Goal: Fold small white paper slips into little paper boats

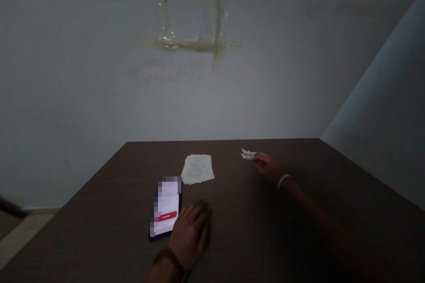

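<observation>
My left hand (190, 235) lies flat on the dark wooden table (99, 212), fingers stretched out, right beside a lit phone (165, 210). A beaded bracelet circles that wrist. My right hand (267, 167) reaches far forward, with a white band on its wrist. Its fingertips pinch or touch small folded white paper pieces (248, 154) at the back of the table. A stack of white paper sheets (197, 168) rests between the two hands, beyond the phone.
A grey wall (99, 75) rises behind the table, with old yellowed tape strips (199, 44) stuck on it. A lighter wall panel (392, 110) slants at the right. Floor shows at the lower left.
</observation>
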Available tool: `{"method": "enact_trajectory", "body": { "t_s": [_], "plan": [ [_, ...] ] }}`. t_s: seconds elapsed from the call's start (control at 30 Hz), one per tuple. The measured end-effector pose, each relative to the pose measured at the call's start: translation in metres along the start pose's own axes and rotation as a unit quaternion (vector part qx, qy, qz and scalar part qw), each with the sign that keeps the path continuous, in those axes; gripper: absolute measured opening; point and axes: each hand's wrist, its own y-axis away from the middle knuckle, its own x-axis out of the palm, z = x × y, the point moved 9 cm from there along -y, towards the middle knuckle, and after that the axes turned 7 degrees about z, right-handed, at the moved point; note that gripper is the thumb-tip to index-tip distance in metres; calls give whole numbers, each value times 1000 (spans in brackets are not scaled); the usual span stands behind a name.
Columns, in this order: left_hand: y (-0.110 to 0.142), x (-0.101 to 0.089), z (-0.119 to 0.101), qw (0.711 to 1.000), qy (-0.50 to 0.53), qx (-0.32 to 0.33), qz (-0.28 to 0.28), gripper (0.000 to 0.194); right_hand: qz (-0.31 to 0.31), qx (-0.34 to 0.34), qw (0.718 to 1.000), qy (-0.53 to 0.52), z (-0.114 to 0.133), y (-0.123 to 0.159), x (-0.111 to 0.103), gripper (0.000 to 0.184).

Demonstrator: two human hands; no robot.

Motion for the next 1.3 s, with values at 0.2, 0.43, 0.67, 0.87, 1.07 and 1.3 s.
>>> {"method": "enact_trajectory", "body": {
  "t_s": [0.2,0.43,0.67,0.87,1.07,1.3],
  "plan": [
    [2,3,3,998,-62,21,9,27,49,-70,996,0,68,-18,45,11],
    [1,6,3,998,-51,12,43,27,106,-146,984,12,139,-41,106,20],
    [1,9,4,996,-49,-4,71,25,149,-200,968,38,164,-49,143,10],
    [2,11,5,998,-45,4,49,20,134,-200,969,62,165,-47,138,10],
    [7,-2,12,999,-24,-1,-26,25,75,-181,978,70,164,-35,105,11],
    [15,-35,22,982,-9,-33,-187,35,-50,-100,993,-44,161,8,39,13]
  ]
}}
